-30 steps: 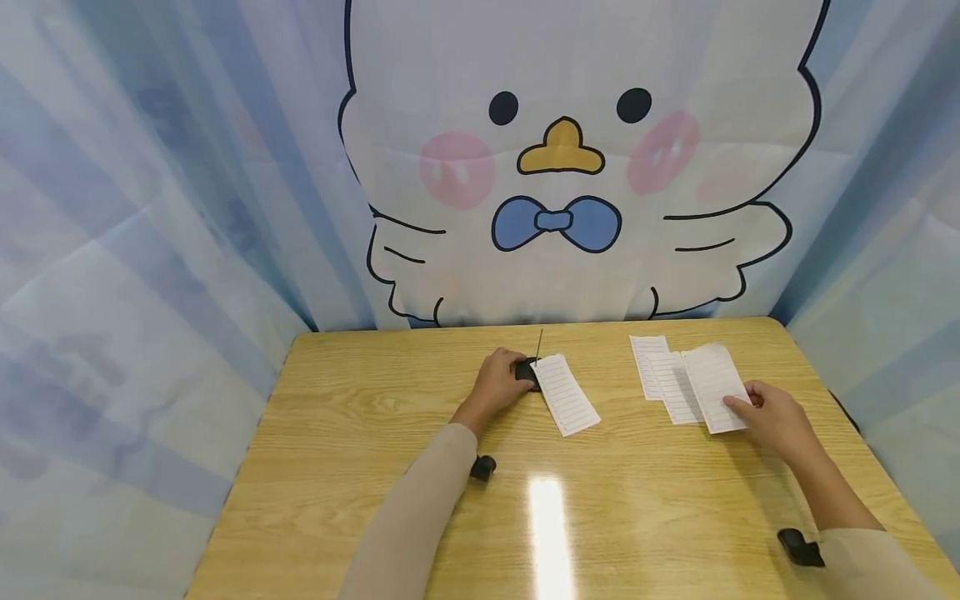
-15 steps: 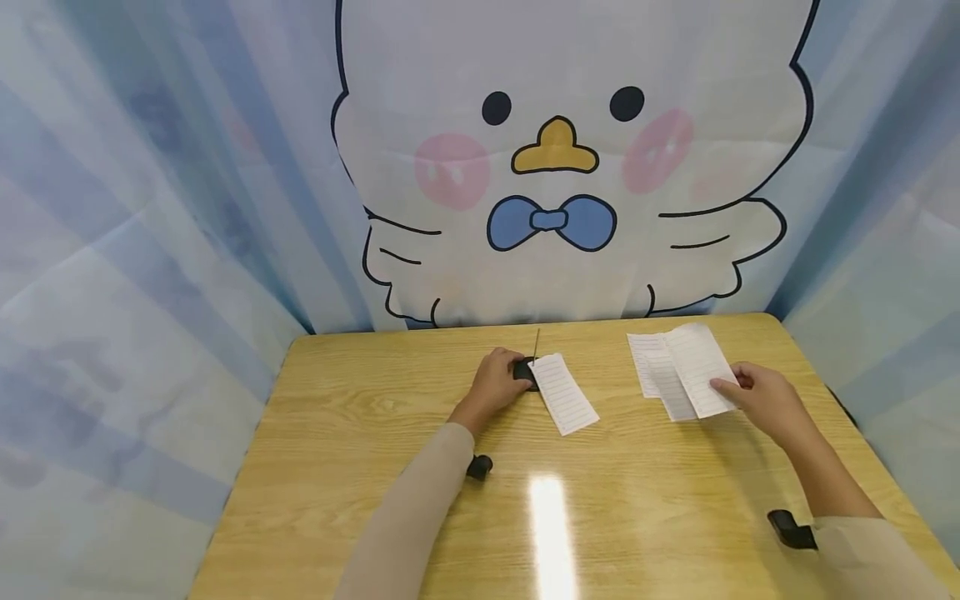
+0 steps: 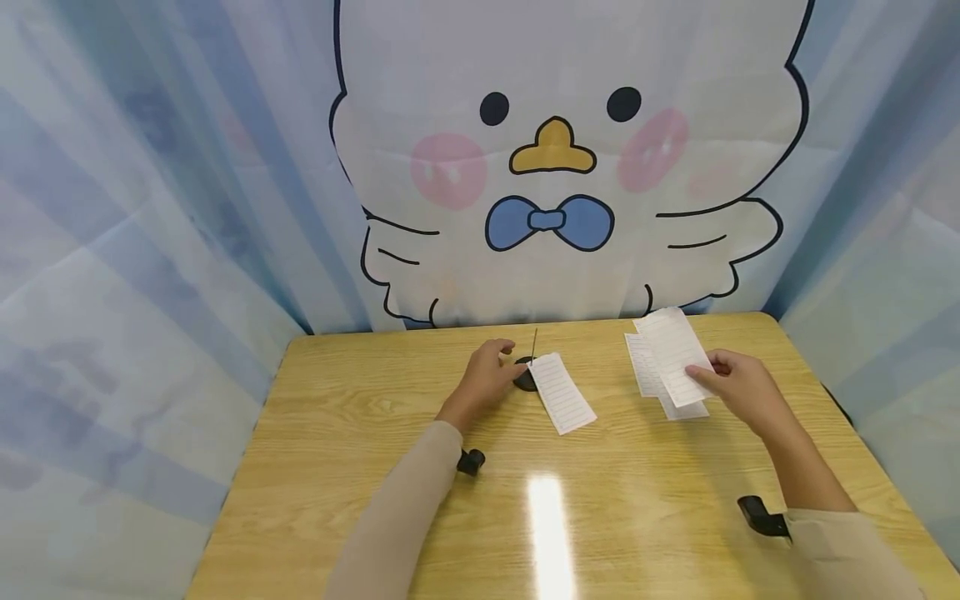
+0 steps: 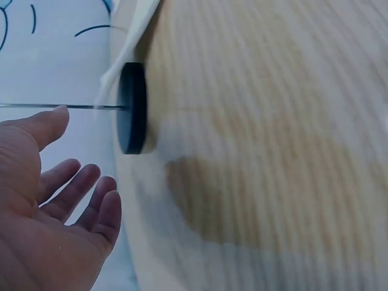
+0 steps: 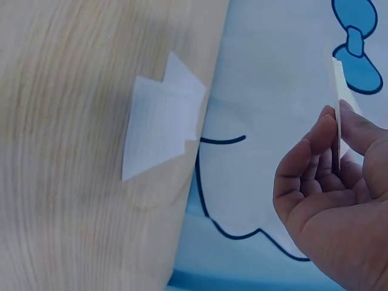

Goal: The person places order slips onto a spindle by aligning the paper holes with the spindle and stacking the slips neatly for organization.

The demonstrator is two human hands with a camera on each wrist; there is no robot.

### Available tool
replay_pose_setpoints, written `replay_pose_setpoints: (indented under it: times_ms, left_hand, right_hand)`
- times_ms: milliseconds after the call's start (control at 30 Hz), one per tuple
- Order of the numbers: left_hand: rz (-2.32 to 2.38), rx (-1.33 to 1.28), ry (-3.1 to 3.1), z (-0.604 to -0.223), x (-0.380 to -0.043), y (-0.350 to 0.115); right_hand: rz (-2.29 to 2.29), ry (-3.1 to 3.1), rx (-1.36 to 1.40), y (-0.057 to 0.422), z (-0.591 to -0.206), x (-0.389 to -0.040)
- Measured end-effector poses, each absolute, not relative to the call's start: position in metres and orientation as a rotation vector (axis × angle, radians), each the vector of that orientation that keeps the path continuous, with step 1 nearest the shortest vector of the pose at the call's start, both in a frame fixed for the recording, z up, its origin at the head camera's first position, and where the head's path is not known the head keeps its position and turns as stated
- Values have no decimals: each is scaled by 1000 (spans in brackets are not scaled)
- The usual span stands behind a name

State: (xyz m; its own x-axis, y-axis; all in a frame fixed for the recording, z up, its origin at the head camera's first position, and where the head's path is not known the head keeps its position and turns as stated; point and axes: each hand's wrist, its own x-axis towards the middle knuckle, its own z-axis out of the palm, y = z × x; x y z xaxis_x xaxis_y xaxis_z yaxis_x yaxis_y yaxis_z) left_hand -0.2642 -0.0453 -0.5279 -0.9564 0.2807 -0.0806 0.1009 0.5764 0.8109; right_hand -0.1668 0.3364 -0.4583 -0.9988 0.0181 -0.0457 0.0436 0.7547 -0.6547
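A bill spike, a round black base (image 3: pixel 522 379) with a thin upright metal pin, stands near the table's back edge. One lined paper slip (image 3: pixel 564 400) has its corner at the pin and slopes down to the right. My left hand (image 3: pixel 483 379) is beside the base at its left; in the left wrist view its fingers (image 4: pixel 88 188) are loosely spread and hold nothing, with the thumb near the pin. My right hand (image 3: pixel 741 390) pinches another lined slip (image 3: pixel 672 357) by its lower right side, raised above two slips (image 5: pixel 160 127) that overlap on the table.
The wooden table (image 3: pixel 360 467) ends at a patterned curtain (image 3: pixel 555 283) just behind the spike and slips. Curtains also hang at the left (image 3: pixel 150 375) and right (image 3: pixel 885 333). A black wrist camera (image 3: pixel 471 462) sits at my left wrist, and another (image 3: pixel 763 517) at my right.
My right hand has carried its slip left and toward the back, above the slips on the table. My left hand has let go of the spike's base and drawn slightly left.
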Motion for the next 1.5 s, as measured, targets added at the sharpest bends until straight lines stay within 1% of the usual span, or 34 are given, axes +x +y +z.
replay_pose_setpoints:
  times_ms: [167, 433, 600, 767, 1033, 1500]
  left_hand:
    - [1413, 346, 2622, -511, -268, -47]
    - [1478, 475, 2675, -475, -268, -47]
    - [1562, 545, 2698, -453, -265, -42]
    - [1587, 609, 2704, -439, -262, -34]
    - [1599, 671, 2695, -430, -264, -23]
    - [1697, 547, 2653, -436, -271, -19]
  right_hand:
    - [-1122, 2894, 44, 322, -452, -171]
    - [-1220, 2857, -17, 297, -446, -183]
    - [-1261, 2842, -47, 282, -443, -189]
    - [-1319, 2793, -84, 267, -443, -193]
    - [-1395, 2723, -132, 243, -442, -203]
    - [-1337, 2707, -141, 226, -442, -212]
